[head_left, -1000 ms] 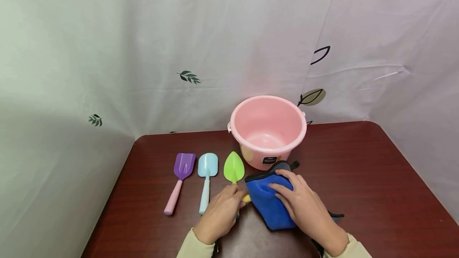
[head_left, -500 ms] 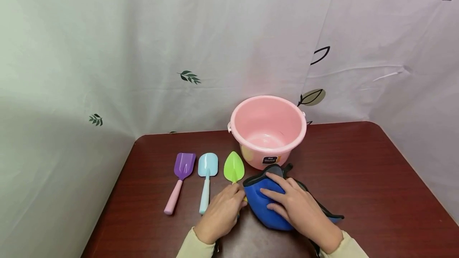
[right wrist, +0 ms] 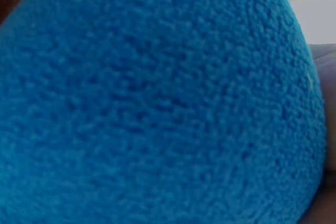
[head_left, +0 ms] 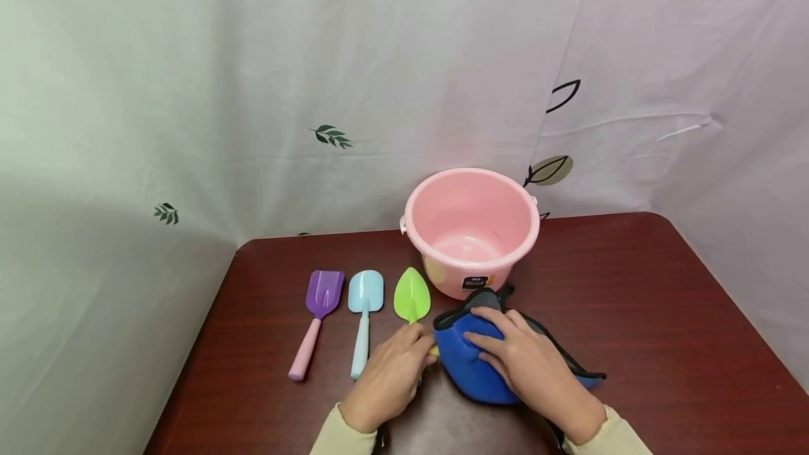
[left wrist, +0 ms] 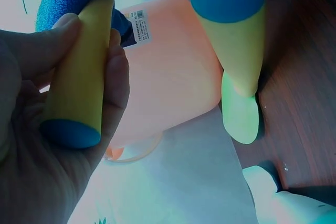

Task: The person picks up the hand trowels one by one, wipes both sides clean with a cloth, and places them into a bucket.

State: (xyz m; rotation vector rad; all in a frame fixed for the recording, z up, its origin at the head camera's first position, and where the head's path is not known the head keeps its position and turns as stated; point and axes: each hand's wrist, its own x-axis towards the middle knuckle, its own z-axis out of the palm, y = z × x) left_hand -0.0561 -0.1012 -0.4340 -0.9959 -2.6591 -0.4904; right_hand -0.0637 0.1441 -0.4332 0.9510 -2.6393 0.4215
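Fingers of the left hand (head_left: 387, 379) pinch the green trowel's yellow handle (left wrist: 79, 77). Right hand (head_left: 529, 365) apparently clutches the blue cloth (head_left: 468, 365), near the pink bucket (head_left: 472, 229).

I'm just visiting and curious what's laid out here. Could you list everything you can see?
green trowel: 1, green blade with yellow handle, third from the left in the tool row; handle held.
blue cloth: 1, blue with dark edging, in front of the bucket.
purple shovel: 1, purple blade, pink handle, leftmost.
light blue shovel: 1, pale blue, middle.
pink bucket: 1, pink, at the table's back.
table: 1, dark red-brown.
left hand: grips the trowel's handle.
right hand: holds the cloth.
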